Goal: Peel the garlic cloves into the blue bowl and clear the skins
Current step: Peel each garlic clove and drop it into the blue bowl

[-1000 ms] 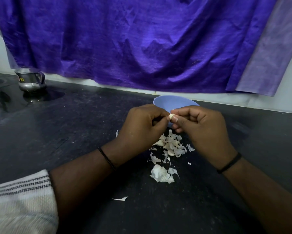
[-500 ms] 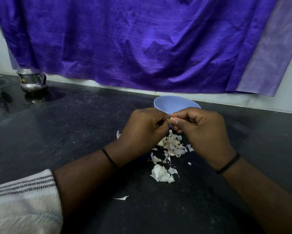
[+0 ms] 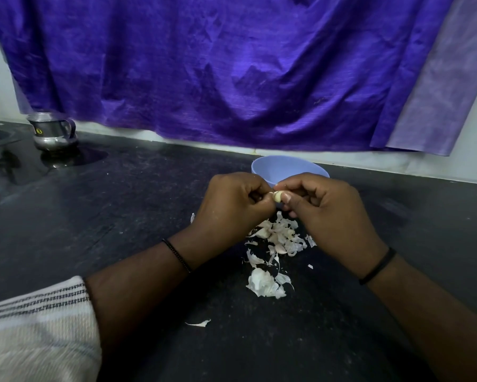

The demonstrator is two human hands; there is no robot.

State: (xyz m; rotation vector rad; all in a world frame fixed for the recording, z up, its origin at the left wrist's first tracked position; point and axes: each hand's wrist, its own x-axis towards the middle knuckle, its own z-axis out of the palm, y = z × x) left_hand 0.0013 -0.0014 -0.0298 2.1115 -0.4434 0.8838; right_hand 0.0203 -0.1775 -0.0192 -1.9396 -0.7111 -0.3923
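Note:
A pale garlic clove (image 3: pixel 278 196) sits between both hands, just in front of the blue bowl (image 3: pixel 286 168). My left hand (image 3: pixel 231 205) pinches it from the left with curled fingers. My right hand (image 3: pixel 331 213) pinches it from the right, thumb and fingertips on the clove. A thin strip of skin sticks out at the clove's left. Below the hands a heap of white garlic skins (image 3: pixel 280 237) lies on the dark counter, with a bigger clump (image 3: pixel 264 283) nearer me. The bowl's inside is mostly hidden by my hands.
A steel cup (image 3: pixel 51 129) stands at the far left of the black counter (image 3: pixel 121 216). A purple cloth (image 3: pixel 231 73) hangs on the wall behind the bowl. One stray skin flake (image 3: pixel 198 323) lies near the front. My striped sleeve (image 3: pixel 36 326) fills the lower left.
The clove shows more between my fingertips than half a second ago. Both hands stay together in front of the bowl, shifting only slightly.

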